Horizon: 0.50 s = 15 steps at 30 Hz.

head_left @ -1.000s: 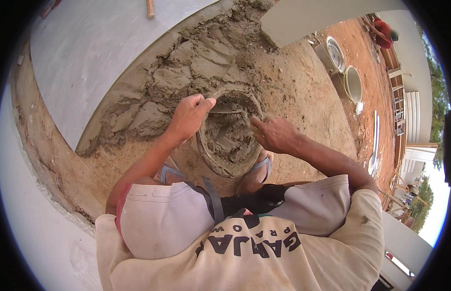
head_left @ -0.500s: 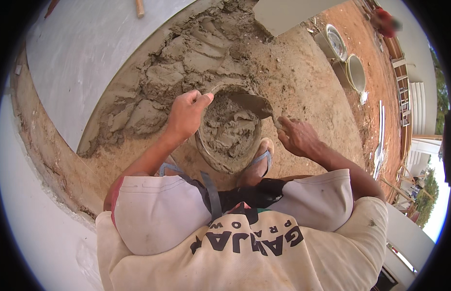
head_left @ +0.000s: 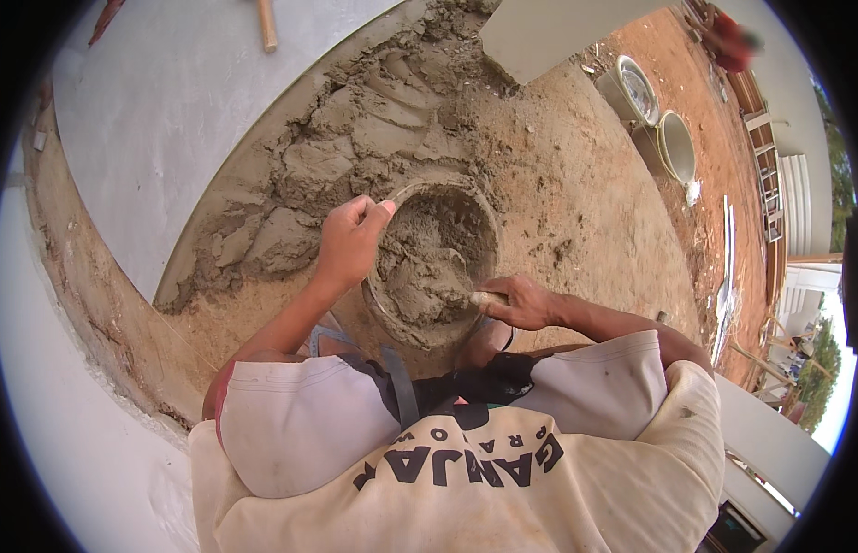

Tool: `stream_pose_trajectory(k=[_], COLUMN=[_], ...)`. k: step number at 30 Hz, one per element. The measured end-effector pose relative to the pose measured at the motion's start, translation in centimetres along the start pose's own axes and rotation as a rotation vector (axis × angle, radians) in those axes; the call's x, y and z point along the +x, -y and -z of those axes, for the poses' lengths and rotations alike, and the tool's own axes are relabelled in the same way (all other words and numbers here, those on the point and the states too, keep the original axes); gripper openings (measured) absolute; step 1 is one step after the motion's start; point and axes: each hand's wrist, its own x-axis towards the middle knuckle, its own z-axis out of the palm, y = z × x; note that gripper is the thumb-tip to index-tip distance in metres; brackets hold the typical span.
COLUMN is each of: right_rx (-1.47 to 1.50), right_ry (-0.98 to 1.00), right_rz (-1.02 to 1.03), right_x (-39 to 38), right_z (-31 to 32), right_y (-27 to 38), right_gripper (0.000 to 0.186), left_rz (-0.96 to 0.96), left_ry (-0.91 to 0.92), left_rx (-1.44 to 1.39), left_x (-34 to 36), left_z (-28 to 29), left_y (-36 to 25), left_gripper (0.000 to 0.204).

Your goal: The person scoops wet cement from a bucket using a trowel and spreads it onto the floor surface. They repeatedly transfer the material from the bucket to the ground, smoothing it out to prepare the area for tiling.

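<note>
A: Between the sandalled feet, what's changed in the round, mortar-caked bucket?
B: Pale-handled trowel: blade showed at the far right rim half a second ago; now the handle's at near right, blade hidden in wet grey-brown mortar. Reads as mix drawn nearside: hollow far, heap near.
A: Grip?
B: Right hand clenched on trowel handle. Left hand pinching bucket's far-left rim.
A: Other containers?
B: Two pale round buckets on red soil, upper right. Far one: something shiny inside, can't tell what. Near one: contents unclear.
</note>
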Motion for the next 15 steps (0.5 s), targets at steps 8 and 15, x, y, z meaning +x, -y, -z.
stream_pose_trajectory(k=[8, 15], right_rx=[0.288, 0.421], right_ry=[0.151, -0.045], right_rz=[-0.122, -0.115], right_x=[-2.2, -2.3], right_z=[3.1, 8.7], right_y=[1.7, 7.0], right_gripper=[0.047, 0.036], left_rz=[0.164, 0.297], left_ry=[-0.047, -0.081], left_rx=[-0.221, -0.519], left_x=[-0.2, -0.8], left_z=[3.2, 6.1], left_y=[4.7, 8.2], left_gripper=[0.036, 0.038])
